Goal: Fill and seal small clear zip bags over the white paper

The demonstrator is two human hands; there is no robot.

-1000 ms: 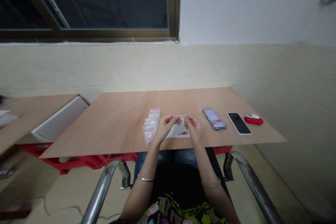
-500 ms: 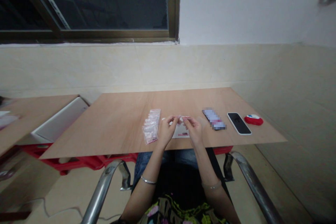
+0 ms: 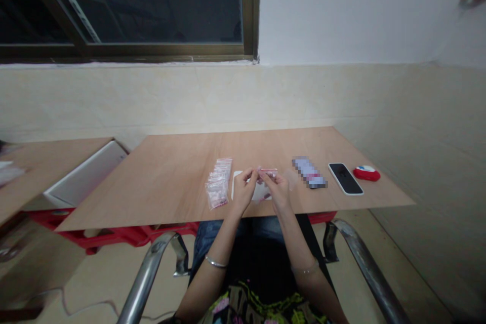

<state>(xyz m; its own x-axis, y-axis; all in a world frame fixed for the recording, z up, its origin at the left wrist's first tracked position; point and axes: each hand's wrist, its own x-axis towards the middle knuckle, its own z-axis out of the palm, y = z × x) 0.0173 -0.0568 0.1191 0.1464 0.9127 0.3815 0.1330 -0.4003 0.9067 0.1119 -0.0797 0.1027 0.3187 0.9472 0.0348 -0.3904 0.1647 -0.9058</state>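
Bag (image 3: 269, 170), small and clear, with a reddish strip along its upper edge: it was held up between both hands above the table (image 3: 170, 177), near the front edge. Left hand (image 3: 243, 190): thumb and fingers were pinched together on the bag's left end. Right hand (image 3: 280, 190): thumb and fingers gripped it from the other side, fingertips close to those of the left. Beneath the hands lay a white sheet (image 3: 261, 193), partly covered by them; small dark marks on it were too blurred to make out. Left of the sheet — a row of overlapping clear bags (image 3: 219, 182), laid flat. To the right: one phone (image 3: 309, 172), screen pixelated; a second phone (image 3: 346, 179), dark-faced with a white rim; then a red and white object (image 3: 366, 173), kind unclear. Farther left stood another table (image 3: 49, 162) with a white panel (image 3: 89, 174) along its side — red stools (image 3: 114, 235) showed below.
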